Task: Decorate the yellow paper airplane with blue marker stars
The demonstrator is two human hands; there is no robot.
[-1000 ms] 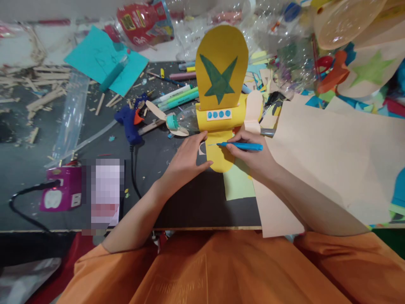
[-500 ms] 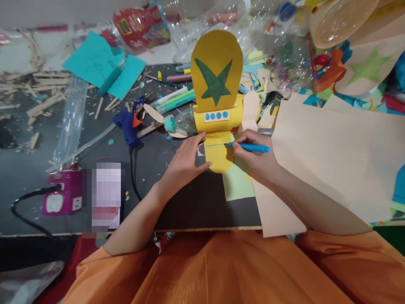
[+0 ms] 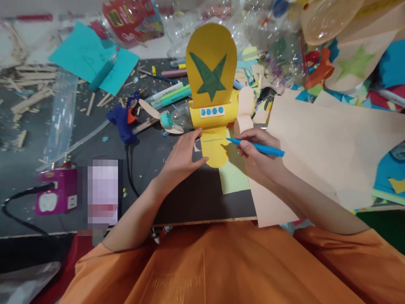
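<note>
A toy plane made from a plastic bottle (image 3: 182,117) wrapped in yellow paper lies before me, with a pale propeller on its teal cap (image 3: 166,120). Its far yellow wing (image 3: 210,42) bears a green star; blue dots on a pale strip mark the body. On the near yellow wing (image 3: 215,154) runs a thin blue line. My left hand (image 3: 185,154), thumb and fingers apart, rests at that wing's left edge. A blue marker (image 3: 265,149) is gripped in my right hand (image 3: 261,154), its tip by the line's right end.
A blue glue gun (image 3: 123,122), a purple power adapter (image 3: 55,192) and a blurred-out phone (image 3: 103,190) are on the left. Large pale paper sheets (image 3: 316,147) cover the right. Behind are markers (image 3: 171,98), paper scraps, wood sticks and a red-labelled bottle (image 3: 128,19).
The blue line has grown to the right across the near wing. My right hand and the marker have shifted right. The whole view has moved slightly.
</note>
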